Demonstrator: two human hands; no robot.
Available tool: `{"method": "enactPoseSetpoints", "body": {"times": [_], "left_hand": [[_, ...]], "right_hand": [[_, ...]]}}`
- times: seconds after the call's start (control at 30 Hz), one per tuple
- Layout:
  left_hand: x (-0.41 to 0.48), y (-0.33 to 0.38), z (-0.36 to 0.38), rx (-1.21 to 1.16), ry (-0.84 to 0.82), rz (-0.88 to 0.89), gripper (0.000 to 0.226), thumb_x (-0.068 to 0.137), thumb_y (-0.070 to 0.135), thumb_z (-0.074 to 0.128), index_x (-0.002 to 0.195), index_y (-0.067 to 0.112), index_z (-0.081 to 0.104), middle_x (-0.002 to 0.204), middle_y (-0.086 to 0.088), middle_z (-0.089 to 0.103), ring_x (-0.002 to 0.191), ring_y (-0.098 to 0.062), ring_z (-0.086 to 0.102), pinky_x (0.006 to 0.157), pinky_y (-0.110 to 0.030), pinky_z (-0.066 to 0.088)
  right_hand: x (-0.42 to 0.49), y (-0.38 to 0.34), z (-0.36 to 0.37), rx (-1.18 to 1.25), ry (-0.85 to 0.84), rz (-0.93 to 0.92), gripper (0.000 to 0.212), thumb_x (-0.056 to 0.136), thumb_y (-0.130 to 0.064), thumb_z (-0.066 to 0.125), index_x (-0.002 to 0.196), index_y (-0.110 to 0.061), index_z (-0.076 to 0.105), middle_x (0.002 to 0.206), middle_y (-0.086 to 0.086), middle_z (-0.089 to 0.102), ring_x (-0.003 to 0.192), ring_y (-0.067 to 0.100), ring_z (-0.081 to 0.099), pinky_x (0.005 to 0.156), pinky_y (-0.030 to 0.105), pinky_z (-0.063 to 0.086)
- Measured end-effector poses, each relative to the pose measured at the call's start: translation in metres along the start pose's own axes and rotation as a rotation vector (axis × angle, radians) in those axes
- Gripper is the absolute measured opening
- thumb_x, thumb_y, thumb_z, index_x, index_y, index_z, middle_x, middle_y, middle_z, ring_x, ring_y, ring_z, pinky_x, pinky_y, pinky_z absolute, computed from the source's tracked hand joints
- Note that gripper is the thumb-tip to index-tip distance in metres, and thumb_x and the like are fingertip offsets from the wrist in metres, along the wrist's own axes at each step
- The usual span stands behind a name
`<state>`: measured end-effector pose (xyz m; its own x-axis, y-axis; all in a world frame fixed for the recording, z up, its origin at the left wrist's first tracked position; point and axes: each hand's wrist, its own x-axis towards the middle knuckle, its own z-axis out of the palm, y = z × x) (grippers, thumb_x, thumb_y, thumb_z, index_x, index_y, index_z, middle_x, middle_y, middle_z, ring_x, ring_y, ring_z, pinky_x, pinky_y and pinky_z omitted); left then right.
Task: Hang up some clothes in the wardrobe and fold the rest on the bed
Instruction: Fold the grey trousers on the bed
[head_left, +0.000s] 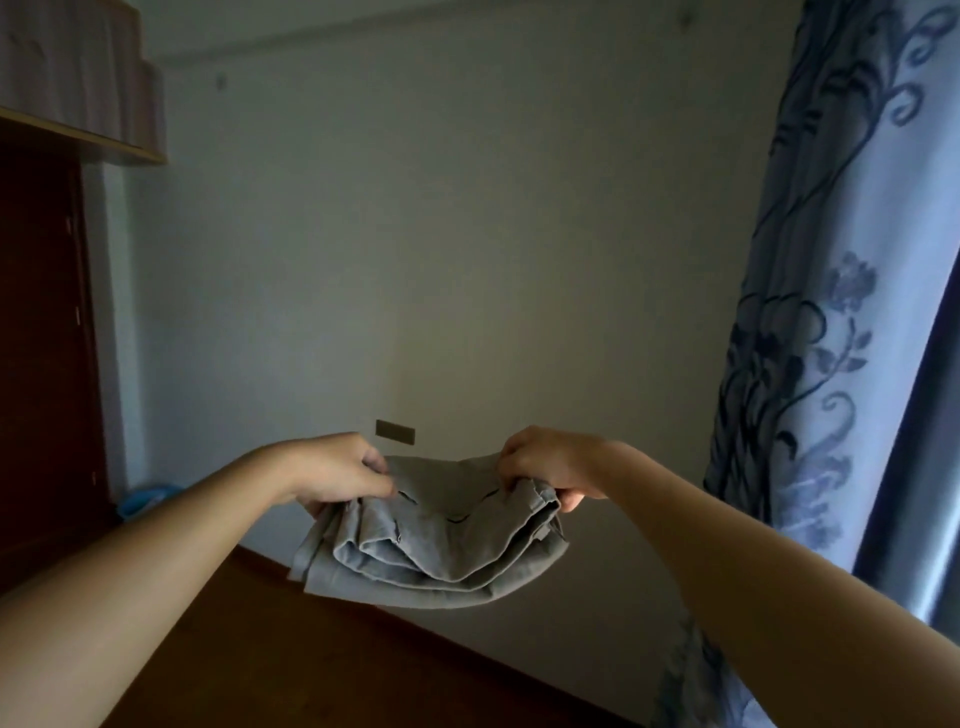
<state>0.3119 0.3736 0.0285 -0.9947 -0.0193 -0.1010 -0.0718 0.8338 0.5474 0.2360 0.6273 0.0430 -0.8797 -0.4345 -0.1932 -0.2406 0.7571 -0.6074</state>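
Out in front of you, low at mid-frame, the grey garment (431, 540) is up in the air between both hands, against the pale wall (415, 234). Your left grip (337, 475) is closed on the garment's left top corner, with the fingers curled round the cloth and the thumb on top. Your right grip (556, 467) pinches the right top corner, knuckles up, with cloth bunched under the fingers. The top edge runs slack between the two grips and dips in the middle. Below it the garment hangs in several folded layers, with the stacked hems showing along the bottom. A few short dark stitched marks sit on the front panel; what kind of garment it is can't be told.

The garment's lower edge overlaps a brown wooden surface (311, 649) that runs diagonally across the bottom of the view. Whether the two touch can't be told. A small dark wall plate (396, 432) is on the wall just above the garment. A blue patterned curtain (831, 312) hangs at the right. A dark door (41, 338) is at the far left, with a wooden cabinet (78, 78) above it. A small blue object (143, 501) sits low by the door, too dim to identify.
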Motion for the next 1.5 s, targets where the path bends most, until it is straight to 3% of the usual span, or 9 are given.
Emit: {"method": "enactPoseSetpoints", "body": {"times": [0.1,0.27,0.43,0.73,0.9,1.07,1.27,1.4,1.5], "left_hand": [[0.037,0.002,0.001,0.025,0.000,-0.006,0.026,0.090,0.041,0.066,0.110,0.026,0.070,0.114,-0.003,0.073,0.101,-0.018,0.070,0.092,-0.040,0.058],[0.096,-0.001,-0.002,-0.027,-0.009,-0.029,0.023,0.092,0.037,0.066,0.108,0.022,0.071,0.105,-0.007,0.075,0.091,-0.021,0.074,0.077,-0.038,0.063],[0.169,-0.027,-0.016,-0.051,0.033,-0.044,0.022,0.091,0.033,0.066,0.105,0.018,0.074,0.103,-0.006,0.076,0.096,-0.024,0.073,0.091,-0.047,0.058],[0.268,-0.085,-0.079,-0.033,0.086,-0.144,0.026,0.089,0.038,0.064,0.107,0.022,0.074,0.103,-0.001,0.076,0.096,-0.019,0.072,0.088,-0.047,0.059],[0.309,-0.130,-0.115,-0.039,0.170,-0.279,0.028,0.095,0.034,0.061,0.115,0.016,0.070,0.108,-0.007,0.071,0.097,-0.024,0.070,0.079,-0.043,0.062],[0.355,-0.195,-0.155,-0.031,0.239,-0.425,0.029,0.093,0.042,0.063,0.110,0.020,0.072,0.103,0.000,0.073,0.088,-0.015,0.073,0.070,-0.032,0.062],[0.404,-0.276,-0.211,-0.049,0.336,-0.574,0.028,0.091,0.045,0.063,0.106,0.023,0.073,0.102,0.002,0.075,0.090,-0.012,0.073,0.078,-0.030,0.060],[0.420,-0.323,-0.252,-0.064,0.414,-0.704,0.027,0.090,0.045,0.062,0.105,0.024,0.072,0.105,-0.003,0.074,0.091,-0.018,0.072,0.078,-0.034,0.061],[0.425,-0.357,-0.280,-0.094,0.460,-0.801,0.024,0.092,0.041,0.061,0.103,0.022,0.072,0.093,-0.002,0.074,0.078,-0.015,0.073,0.065,-0.029,0.058]], "right_hand": [[0.031,0.013,-0.013,0.008,0.000,-0.006,0.016,0.082,-0.012,0.050,0.097,-0.017,0.052,0.059,0.003,0.029,0.045,0.015,0.024,0.045,0.024,0.019],[0.094,0.024,-0.034,-0.086,-0.029,-0.079,0.012,0.079,-0.016,0.051,0.091,-0.014,0.051,0.060,0.008,0.032,0.048,0.019,0.029,0.043,0.024,0.023],[0.177,0.019,-0.055,-0.071,-0.073,-0.128,0.012,0.079,-0.018,0.052,0.089,-0.016,0.046,0.059,0.005,0.028,0.050,0.019,0.023,0.048,0.026,0.020],[0.351,-0.030,-0.068,-0.081,-0.179,-0.269,0.012,0.081,-0.012,0.052,0.092,-0.017,0.049,0.059,0.004,0.029,0.046,0.017,0.022,0.046,0.023,0.020],[0.451,-0.074,-0.051,-0.075,-0.257,-0.351,0.017,0.079,-0.014,0.054,0.095,-0.018,0.051,0.061,0.004,0.032,0.045,0.017,0.024,0.046,0.023,0.020],[0.557,-0.125,-0.022,-0.082,-0.359,-0.461,0.016,0.082,-0.012,0.055,0.094,-0.019,0.047,0.063,0.003,0.030,0.047,0.016,0.023,0.044,0.021,0.021],[0.688,-0.205,0.009,-0.141,-0.478,-0.624,0.014,0.082,-0.013,0.057,0.094,-0.017,0.051,0.065,0.003,0.037,0.048,0.015,0.030,0.044,0.020,0.025],[0.756,-0.277,0.035,-0.173,-0.558,-0.721,0.016,0.079,-0.013,0.058,0.093,-0.019,0.050,0.062,0.001,0.039,0.046,0.012,0.031,0.045,0.021,0.022],[0.796,-0.330,0.062,-0.183,-0.616,-0.799,0.015,0.080,-0.011,0.057,0.091,-0.016,0.049,0.056,-0.001,0.038,0.043,0.012,0.029,0.045,0.022,0.020]]}}
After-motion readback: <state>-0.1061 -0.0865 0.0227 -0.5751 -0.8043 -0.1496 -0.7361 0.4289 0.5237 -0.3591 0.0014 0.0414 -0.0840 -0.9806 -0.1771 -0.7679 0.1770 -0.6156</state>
